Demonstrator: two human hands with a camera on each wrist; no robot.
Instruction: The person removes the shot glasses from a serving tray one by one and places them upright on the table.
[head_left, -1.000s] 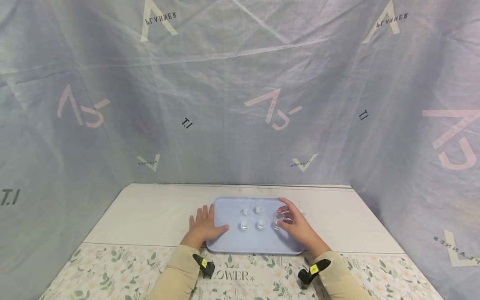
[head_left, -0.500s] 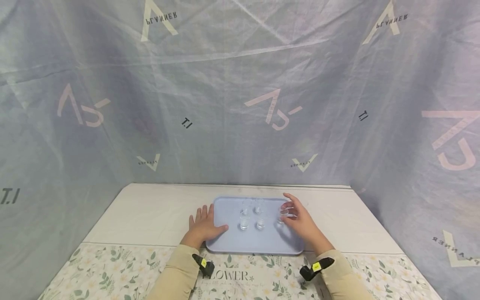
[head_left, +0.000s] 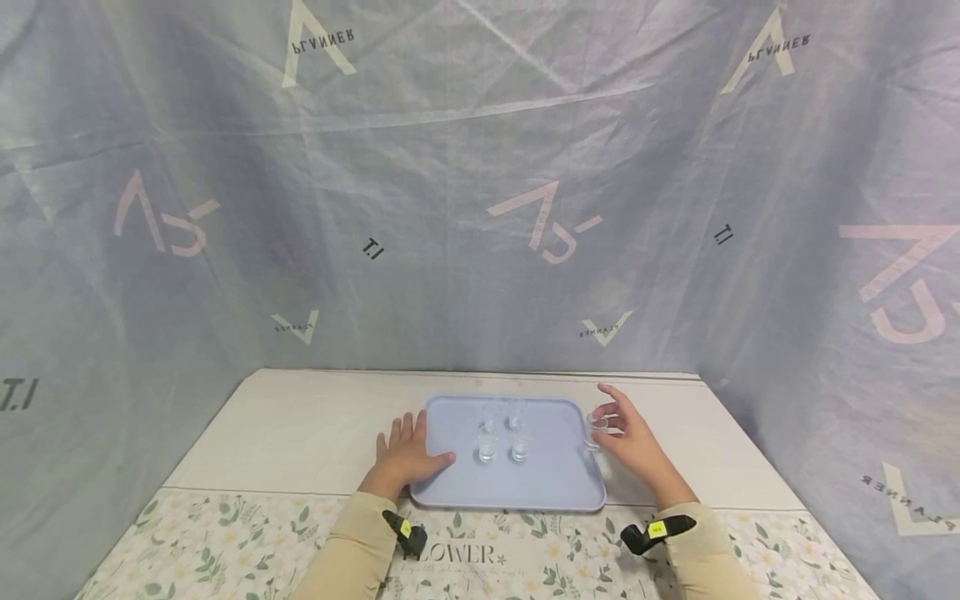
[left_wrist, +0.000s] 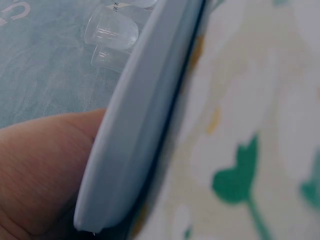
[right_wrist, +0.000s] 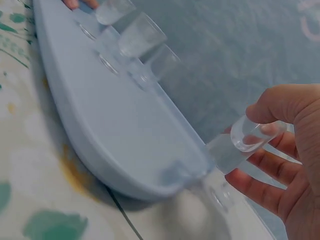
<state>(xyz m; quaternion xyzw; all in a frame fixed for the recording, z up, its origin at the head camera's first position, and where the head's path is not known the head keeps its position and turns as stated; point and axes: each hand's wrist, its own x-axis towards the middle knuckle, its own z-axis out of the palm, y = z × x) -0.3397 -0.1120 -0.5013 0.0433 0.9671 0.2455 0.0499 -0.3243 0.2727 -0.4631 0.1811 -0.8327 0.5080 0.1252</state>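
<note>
My right hand (head_left: 632,440) holds a small clear shot glass (right_wrist: 227,154) between thumb and fingers, at the right edge of the pale blue tray (head_left: 551,483). In the right wrist view the glass is tilted and overlaps the tray's rim. My left hand (head_left: 403,458) lies with fingers spread at the tray's left edge, its thumb (left_wrist: 45,160) reaching over the rim. Several clear glasses stand on the tray, among them a front left glass (head_left: 487,451) and a front right glass (head_left: 519,450).
Another clear glass (right_wrist: 218,194) shows just outside the tray in the right wrist view. Under the tray lies a white table covering (head_left: 315,425) with a floral front part (head_left: 247,533). A grey printed curtain (head_left: 450,167) encloses the back and sides.
My right hand has carried the glass rightward from the tray's right part to its right edge. The left hand and the other glasses on the tray have stayed put.
</note>
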